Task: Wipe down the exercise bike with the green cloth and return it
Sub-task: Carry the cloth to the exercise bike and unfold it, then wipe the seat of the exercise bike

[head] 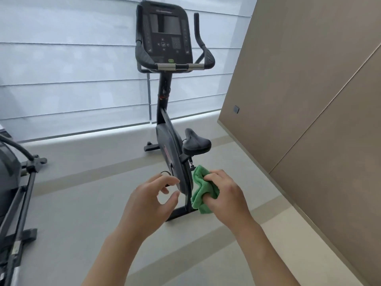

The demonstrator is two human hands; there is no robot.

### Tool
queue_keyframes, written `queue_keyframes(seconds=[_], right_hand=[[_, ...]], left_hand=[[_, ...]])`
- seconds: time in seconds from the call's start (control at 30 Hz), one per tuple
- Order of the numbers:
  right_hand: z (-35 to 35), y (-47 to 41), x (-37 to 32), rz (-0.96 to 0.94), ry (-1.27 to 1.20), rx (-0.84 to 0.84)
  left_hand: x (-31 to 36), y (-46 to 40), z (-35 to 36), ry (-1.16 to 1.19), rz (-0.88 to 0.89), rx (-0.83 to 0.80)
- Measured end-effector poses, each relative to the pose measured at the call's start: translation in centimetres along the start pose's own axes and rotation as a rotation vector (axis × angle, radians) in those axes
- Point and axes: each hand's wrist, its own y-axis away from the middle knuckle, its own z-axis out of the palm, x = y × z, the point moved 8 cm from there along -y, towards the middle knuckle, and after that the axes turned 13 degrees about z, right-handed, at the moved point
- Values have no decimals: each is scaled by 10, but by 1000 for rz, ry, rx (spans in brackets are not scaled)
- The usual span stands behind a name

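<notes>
A black exercise bike [168, 145] stands in front of me, with its console [165, 32] high up, handlebars around it and a black saddle [195, 142] low at the right. My right hand [224, 195] grips a bunched green cloth [201, 190] just right of the bike's rear body, below the saddle. My left hand [151, 197] hovers to the left of the bike's rear edge, fingers spread and curled, holding nothing. Both forearms reach in from the bottom of the view.
White blinds [72, 69] cover the window behind the bike. A brown panelled wall [309, 89] runs along the right, close to the saddle. Part of another black exercise machine [14, 182] stands at the left edge. Grey floor [82, 203] lies between the two machines.
</notes>
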Motion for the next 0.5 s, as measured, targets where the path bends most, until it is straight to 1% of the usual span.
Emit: queue_keyframes(seconds=[0.17, 0.33, 0.5], right_hand=[[30, -34, -9, -48, 115, -59], [49, -64, -9, -67, 133, -104], [57, -112, 10, -55, 158, -109]], left_hand=[[-39, -7, -8, -76, -64, -19], [-66, -32, -9, -139, -88, -47], [-91, -73, 7, -138, -102, -66]])
